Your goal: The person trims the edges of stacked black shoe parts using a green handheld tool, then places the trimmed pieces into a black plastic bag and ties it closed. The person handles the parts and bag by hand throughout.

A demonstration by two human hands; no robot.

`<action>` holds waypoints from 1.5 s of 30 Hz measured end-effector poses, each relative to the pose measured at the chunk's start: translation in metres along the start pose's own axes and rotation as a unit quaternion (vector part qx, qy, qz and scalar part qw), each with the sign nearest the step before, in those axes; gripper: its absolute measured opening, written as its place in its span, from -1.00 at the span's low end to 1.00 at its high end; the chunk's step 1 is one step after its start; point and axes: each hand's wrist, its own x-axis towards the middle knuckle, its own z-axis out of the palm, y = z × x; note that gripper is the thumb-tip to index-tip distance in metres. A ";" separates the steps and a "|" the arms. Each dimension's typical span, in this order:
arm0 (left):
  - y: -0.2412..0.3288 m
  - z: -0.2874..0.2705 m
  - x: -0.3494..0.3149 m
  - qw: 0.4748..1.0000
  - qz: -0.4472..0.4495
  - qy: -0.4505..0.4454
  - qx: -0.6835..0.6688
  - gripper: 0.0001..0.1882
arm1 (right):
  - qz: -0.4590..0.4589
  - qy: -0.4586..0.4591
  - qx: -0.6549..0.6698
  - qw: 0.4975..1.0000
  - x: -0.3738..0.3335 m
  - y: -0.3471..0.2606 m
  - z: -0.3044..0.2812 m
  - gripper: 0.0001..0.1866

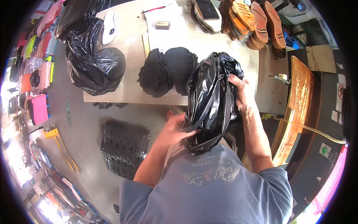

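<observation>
A shiny black plastic bag [212, 97] is bunched up close to my body at the front edge of the table. My left hand [176, 128] grips its lower left side, thumb across the plastic. On the upper right side, my right hand [241, 89] is closed on the same bag. What the bag contains, if anything, is hidden. Just left of it on the table lie two stacks of thin black cut pieces, a left stack [153, 74] and a right stack [181, 67], their edges uneven. Another black plastic bag [97, 69], bulging, rests at the table's left end.
The pale table [130, 56] bears a white sole-shaped piece [109, 27], a small box [162, 25] on paper and a red pen [154, 9]. Stacked brown soles [257, 24] and a phone [207, 9] stand far right. A yellow pallet jack [59, 145] is on the floor.
</observation>
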 end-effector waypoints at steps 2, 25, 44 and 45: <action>0.017 -0.011 -0.013 0.998 -0.053 0.008 -0.012 -0.08 | -0.088 -0.071 -0.161 0.980 0.017 -0.016 0.011 -0.60; 0.089 -0.138 0.063 0.937 0.105 0.309 0.123 -0.80 | -0.207 -0.145 -0.513 0.820 0.144 0.015 0.103 -0.58; 0.018 -0.218 0.083 0.951 -0.021 0.307 0.000 -0.70 | 0.041 -0.166 -0.208 0.963 0.213 0.117 0.015 -0.53; 0.026 -0.209 0.078 0.949 -0.030 0.313 -0.023 -0.68 | 0.045 -0.138 -0.197 0.969 0.204 0.112 0.013 -0.42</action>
